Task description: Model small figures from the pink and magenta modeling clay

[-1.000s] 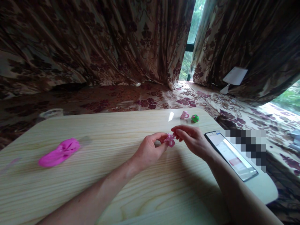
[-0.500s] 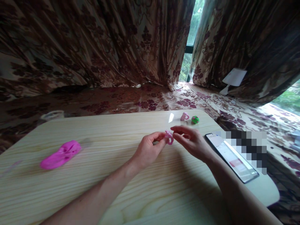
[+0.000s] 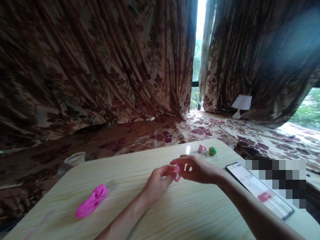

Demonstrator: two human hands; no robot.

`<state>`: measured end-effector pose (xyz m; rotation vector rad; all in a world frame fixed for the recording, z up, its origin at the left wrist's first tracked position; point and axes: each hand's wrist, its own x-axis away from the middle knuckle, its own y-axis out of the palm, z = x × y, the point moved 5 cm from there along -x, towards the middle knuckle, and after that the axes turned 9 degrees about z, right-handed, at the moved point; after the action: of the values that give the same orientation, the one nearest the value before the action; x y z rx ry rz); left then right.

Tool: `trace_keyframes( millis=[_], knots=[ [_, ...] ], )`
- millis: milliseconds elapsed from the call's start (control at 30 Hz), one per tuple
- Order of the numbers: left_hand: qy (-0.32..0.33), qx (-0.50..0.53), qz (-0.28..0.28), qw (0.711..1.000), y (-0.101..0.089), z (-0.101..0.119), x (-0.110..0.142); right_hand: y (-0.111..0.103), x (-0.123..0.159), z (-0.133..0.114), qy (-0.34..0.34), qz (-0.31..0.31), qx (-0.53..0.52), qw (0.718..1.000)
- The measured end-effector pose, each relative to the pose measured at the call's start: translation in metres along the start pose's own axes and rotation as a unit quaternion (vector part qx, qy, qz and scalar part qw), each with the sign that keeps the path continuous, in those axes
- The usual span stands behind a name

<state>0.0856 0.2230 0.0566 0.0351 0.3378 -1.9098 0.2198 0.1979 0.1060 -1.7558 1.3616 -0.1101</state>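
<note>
My left hand pinches a small pink clay-like piece with a loop between thumb and fingertips, a little above the table. From the right, my right hand has its index finger over the top of the same piece and its thumb at the side, with the fingers bent round it. Part of the piece is hidden by the fingertips. Beyond my right hand stand a similar pink looped piece and a small green lump with pink spots.
A bright pink lump of clay-like material lies on the pale wooden table at the left. At the right edge rests a phone showing a timer. A clear container stands past the far left corner, a white lamp behind.
My right hand has closed in on the pink looped piece, its fingers now bent over it. The view has tilted upward, so the table sits lower.
</note>
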Motion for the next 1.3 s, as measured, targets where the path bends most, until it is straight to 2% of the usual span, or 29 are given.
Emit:
trace_keyframes(
  millis=[67, 167, 333, 467, 767, 933, 1100, 1300],
  knots=[
    [-0.011, 0.021, -0.013, 1.000, -0.007, 0.000, 0.003, 0.002, -0.005, -0.008, -0.016, -0.015, 0.006, 1.000],
    [-0.029, 0.058, -0.021, 0.998, -0.012, -0.004, 0.007, 0.007, -0.006, -0.009, -0.005, -0.001, 0.009, 1.000],
    [-0.042, 0.071, -0.036, 0.996, -0.009, -0.011, 0.013, 0.014, 0.003, -0.003, 0.018, 0.016, 0.025, 0.999],
    [-0.020, 0.053, -0.050, 0.997, -0.008, -0.012, 0.017, 0.019, 0.008, 0.001, 0.027, -0.008, 0.001, 1.000],
    [0.018, 0.021, -0.063, 0.998, -0.007, -0.008, 0.020, 0.025, 0.010, 0.004, 0.059, 0.008, -0.046, 0.997],
    [0.026, 0.014, -0.046, 0.998, -0.005, -0.011, 0.021, 0.027, 0.010, 0.006, 0.060, 0.028, -0.050, 0.997],
    [0.030, 0.006, 0.004, 1.000, -0.007, -0.016, 0.019, 0.020, 0.008, 0.008, 0.074, 0.065, -0.037, 0.994],
    [0.033, -0.017, 0.048, 0.998, -0.009, -0.018, 0.019, 0.026, 0.010, 0.009, 0.066, 0.040, -0.026, 0.997]
  ],
)
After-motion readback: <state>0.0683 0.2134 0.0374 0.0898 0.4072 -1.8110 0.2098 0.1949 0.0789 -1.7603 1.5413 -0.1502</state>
